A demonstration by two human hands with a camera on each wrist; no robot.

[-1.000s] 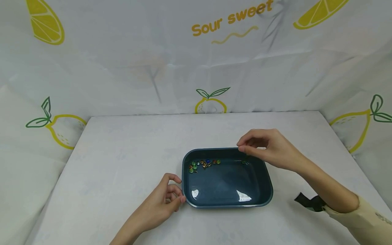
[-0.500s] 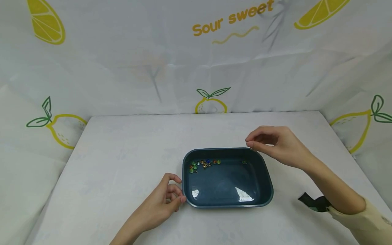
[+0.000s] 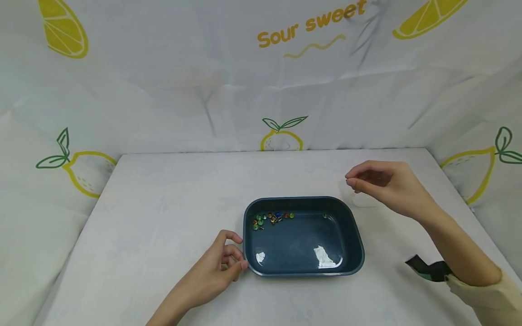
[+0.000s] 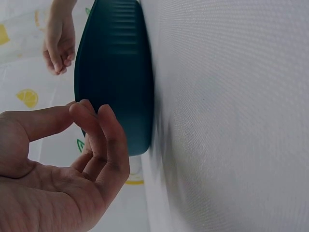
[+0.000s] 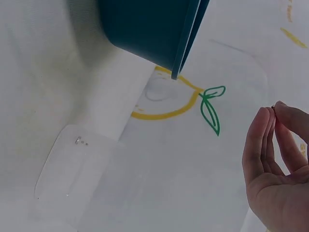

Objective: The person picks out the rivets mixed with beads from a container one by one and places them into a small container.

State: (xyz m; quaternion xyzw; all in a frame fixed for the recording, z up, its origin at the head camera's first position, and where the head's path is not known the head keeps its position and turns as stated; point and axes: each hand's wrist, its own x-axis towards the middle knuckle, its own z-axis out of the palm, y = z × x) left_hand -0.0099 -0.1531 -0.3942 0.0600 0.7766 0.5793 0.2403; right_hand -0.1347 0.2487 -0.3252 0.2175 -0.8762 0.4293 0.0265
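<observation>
A dark teal rectangular tray [image 3: 303, 274] stands on the white table. Along its far inner wall lie small coloured glass beads [image 3: 259, 222] and brass-coloured pieces [image 3: 274, 219], with a single green bead [image 3: 325, 216] at the far right. My left hand [image 3: 216, 271] holds the tray's near left rim, thumb at the edge and fingers curled against the outer wall. Beyond the tray's far right corner, my right hand [image 3: 391, 185] is raised, thumb and fingertips pinched together. A tiny dark piece [image 5: 273, 107] shows between those fingertips; its kind cannot be made out.
A clear plastic container [image 5: 63, 169] stands right of the tray, under my right hand, with a few tiny bits in it. A dark strip [image 3: 428, 270] hangs by the right sleeve. White lemon-printed cloth [image 3: 163, 90] walls the table at the back and sides.
My right hand has moved from over the tray's far right corner up and to the right, fingertips still pinched. The clear container now shows beneath it. My left hand stays at the tray.
</observation>
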